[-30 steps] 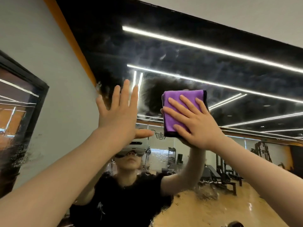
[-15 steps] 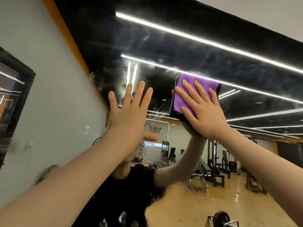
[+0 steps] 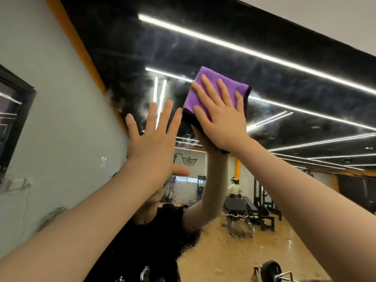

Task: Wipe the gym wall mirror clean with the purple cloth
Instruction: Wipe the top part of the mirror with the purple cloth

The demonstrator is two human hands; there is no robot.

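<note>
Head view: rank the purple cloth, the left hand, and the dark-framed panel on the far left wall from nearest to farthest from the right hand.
1. purple cloth: directly under the right hand, pressed flat against the mirror.
2. left hand: just left of and slightly below the right hand, fingers spread on the glass.
3. dark-framed panel: at the picture's far left edge, beyond the grey wall.

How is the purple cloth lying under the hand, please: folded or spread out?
Folded: the purple microfibre cloth forms a compact square pad with stacked dark-trimmed edges under the right hand.
</note>
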